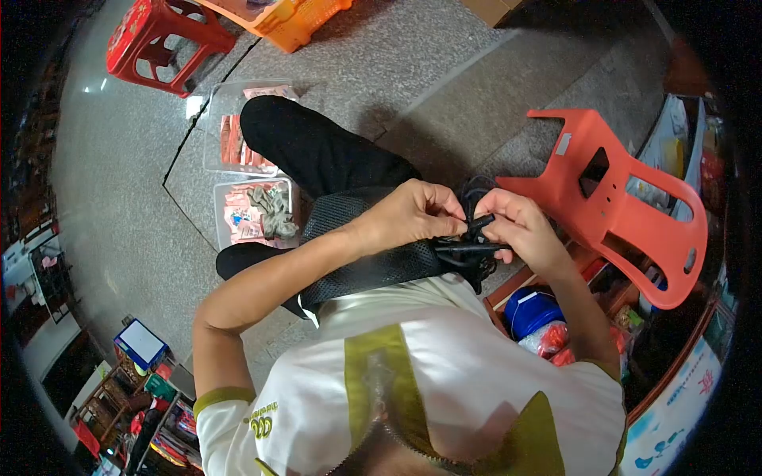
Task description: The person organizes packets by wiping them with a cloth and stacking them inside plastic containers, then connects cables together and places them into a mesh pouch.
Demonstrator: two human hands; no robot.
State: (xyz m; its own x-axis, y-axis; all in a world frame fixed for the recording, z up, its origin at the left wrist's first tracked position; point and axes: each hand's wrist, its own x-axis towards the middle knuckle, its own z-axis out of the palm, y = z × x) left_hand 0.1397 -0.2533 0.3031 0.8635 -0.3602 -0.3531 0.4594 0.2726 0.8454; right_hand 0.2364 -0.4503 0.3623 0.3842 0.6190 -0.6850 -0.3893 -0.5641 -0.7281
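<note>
A black mesh bag [349, 230] lies across my lap, over black trousers. At its right end is a bunch of thin black cords [475, 190] with some dark, stick-like black pieces [464, 248] beside them. My left hand [417, 213] pinches a black cord between thumb and fingers. Close beside it, my right hand [524, 226] is closed on the same bunch, with a short black end showing between its fingers. The fingers hide exactly how the cords cross.
Two clear plastic boxes [220, 208] with pink packets and grey-green cloth stand on the floor at left. A red stool [163, 40] and an orange crate [290, 28] are beyond. An orange-red plastic chair [591, 198] and a blue bucket [530, 313] are at right.
</note>
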